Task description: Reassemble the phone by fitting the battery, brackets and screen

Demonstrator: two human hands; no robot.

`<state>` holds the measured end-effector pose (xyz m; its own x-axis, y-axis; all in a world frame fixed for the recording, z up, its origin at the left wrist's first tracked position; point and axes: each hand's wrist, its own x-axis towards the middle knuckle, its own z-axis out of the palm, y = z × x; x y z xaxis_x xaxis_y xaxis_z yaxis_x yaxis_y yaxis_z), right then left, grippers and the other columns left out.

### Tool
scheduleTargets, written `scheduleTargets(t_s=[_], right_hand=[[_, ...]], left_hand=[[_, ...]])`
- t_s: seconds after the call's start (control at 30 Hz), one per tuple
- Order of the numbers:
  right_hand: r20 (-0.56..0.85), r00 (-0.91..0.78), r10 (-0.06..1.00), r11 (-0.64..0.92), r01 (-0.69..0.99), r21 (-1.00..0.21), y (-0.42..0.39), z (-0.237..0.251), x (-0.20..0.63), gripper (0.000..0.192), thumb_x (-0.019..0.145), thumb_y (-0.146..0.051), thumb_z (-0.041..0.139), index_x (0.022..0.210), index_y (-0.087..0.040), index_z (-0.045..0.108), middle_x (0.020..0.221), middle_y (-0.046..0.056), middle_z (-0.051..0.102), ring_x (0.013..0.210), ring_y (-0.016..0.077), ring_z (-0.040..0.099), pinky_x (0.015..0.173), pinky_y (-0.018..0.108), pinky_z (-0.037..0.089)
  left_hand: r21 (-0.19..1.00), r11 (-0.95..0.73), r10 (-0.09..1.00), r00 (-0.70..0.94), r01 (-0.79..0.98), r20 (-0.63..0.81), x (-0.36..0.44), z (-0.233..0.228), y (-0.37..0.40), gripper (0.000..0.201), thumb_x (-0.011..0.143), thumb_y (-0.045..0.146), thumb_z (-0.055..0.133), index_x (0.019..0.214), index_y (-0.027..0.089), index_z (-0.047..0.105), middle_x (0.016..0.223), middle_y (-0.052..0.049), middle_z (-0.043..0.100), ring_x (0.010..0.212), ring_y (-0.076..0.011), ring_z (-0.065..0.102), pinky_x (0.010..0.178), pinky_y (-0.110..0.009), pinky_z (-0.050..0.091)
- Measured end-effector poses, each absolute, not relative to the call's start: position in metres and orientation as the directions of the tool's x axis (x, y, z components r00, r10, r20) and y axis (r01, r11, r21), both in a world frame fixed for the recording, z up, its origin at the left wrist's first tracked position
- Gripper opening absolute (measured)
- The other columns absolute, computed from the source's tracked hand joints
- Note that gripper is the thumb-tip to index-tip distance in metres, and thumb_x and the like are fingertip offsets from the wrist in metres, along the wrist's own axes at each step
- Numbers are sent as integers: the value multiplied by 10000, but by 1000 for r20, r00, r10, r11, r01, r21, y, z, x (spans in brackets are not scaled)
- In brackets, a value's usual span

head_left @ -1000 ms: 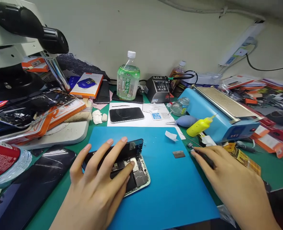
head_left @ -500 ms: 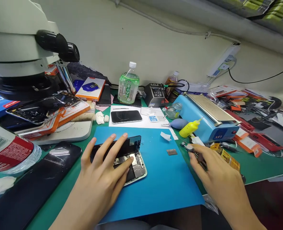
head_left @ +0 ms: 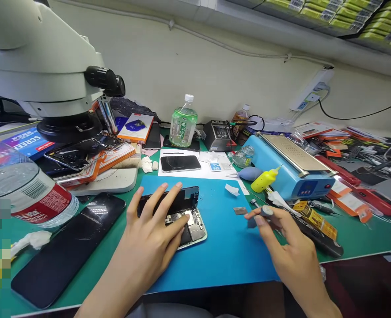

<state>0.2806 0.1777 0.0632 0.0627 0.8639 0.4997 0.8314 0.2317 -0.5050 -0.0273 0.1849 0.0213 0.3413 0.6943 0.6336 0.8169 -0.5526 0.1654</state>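
An opened phone [head_left: 195, 227] lies on the blue mat [head_left: 228, 260], its inner parts bare. Its dark screen [head_left: 182, 201] is tilted up along the far side. My left hand [head_left: 152, 229] grips the phone, with spread fingers across the raised screen and the thumb reaching over the inner parts. Held in my right hand [head_left: 288, 238], at the mat's right side, is a small screwdriver [head_left: 267, 211] with a round grey end; the fingers hide most of it. A small brownish-grey piece [head_left: 239, 210] and a white scrap [head_left: 231, 190] lie beyond that hand.
A microscope [head_left: 62, 88] overhangs the left side, near a large plastic bottle [head_left: 32, 190] and a long black phone-like panel [head_left: 69, 251]. Another phone [head_left: 181, 163] rests on white paper. At right are a yellow squeeze bottle [head_left: 264, 180] and a blue heating plate machine [head_left: 288, 168].
My right hand has lifted the screwdriver from the tools at right and moved left to the mat's edge. My left hand stays on the phone. The camera view has shifted.
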Motion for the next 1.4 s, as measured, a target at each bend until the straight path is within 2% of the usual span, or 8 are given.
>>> scheduleTargets(t_s=[0.07, 0.2, 0.3, 0.47, 0.73, 0.87, 1.03, 1.4], right_hand=[[513, 78, 855, 161, 900, -405, 180, 64, 292, 379, 1083, -612, 557, 1124, -290, 752, 995, 36, 844, 899, 259, 803, 739, 358, 609], [480, -52, 876, 71, 997, -22, 185, 58, 310, 669, 1102, -717, 327, 1020, -260, 808, 1022, 91, 831, 961, 322, 789, 661, 405, 544], [446, -92, 890, 74, 996, 58, 183, 53, 316, 745, 1117, -699, 230, 1007, -251, 815, 1031, 98, 818, 1014, 331, 777, 660, 408, 536], [439, 5, 898, -13, 1000, 15, 189, 58, 321, 635, 1121, -594, 275, 1114, -231, 796, 1120, 115, 789, 1006, 316, 758, 611, 381, 462], [363, 50, 930, 14, 985, -171, 224, 77, 318, 392, 971, -505, 503, 809, -225, 724, 922, 132, 731, 737, 294, 676, 515, 348, 321], [439, 153, 885, 43, 913, -406, 228, 93, 292, 330, 1061, -516, 499, 1120, -223, 641, 973, 126, 768, 723, 278, 703, 548, 366, 469], [412, 80, 908, 248, 688, -682, 239, 86, 246, 412, 1145, -570, 404, 1401, -258, 491, 1190, 98, 790, 901, 217, 794, 809, 390, 688], [330, 88, 940, 236, 532, -813, 257, 63, 233, 435, 1109, -541, 523, 1406, -230, 583, 1157, 117, 792, 901, 233, 787, 865, 427, 684]], left_hand=[[162, -553, 692, 343, 817, 635, -27, 21, 185, 215, 1025, 383, 752, 1235, 370, 799, 1821, -52, 361, 1657, -357, 383, 1379, -657, 79], [160, -556, 686, 342, 816, 642, -27, 20, 185, 214, 1028, 391, 749, 1235, 371, 799, 1821, -51, 362, 1656, -356, 386, 1378, -660, 88], [164, -556, 685, 337, 815, 646, -27, 20, 185, 213, 1036, 398, 739, 1239, 371, 797, 1821, -48, 362, 1652, -358, 393, 1377, -662, 90], [164, -553, 688, 338, 817, 642, -26, 21, 185, 209, 1041, 393, 732, 1238, 371, 797, 1822, -46, 360, 1650, -367, 394, 1377, -673, 88], [142, -551, 684, 347, 822, 642, -27, 21, 185, 200, 1005, 381, 780, 1202, 354, 798, 1810, -54, 387, 1650, -363, 393, 1393, -641, 54], [145, -550, 685, 345, 823, 642, -27, 22, 185, 220, 1012, 374, 771, 1229, 364, 802, 1808, -57, 391, 1648, -359, 399, 1397, -629, 53], [162, -548, 696, 339, 821, 633, -26, 24, 184, 219, 1025, 369, 755, 1238, 368, 804, 1796, -56, 415, 1639, -356, 413, 1389, -636, 68], [169, -541, 710, 339, 824, 618, -27, 25, 184, 205, 1067, 393, 698, 1244, 370, 798, 1808, -44, 391, 1659, -339, 383, 1379, -635, 68]])
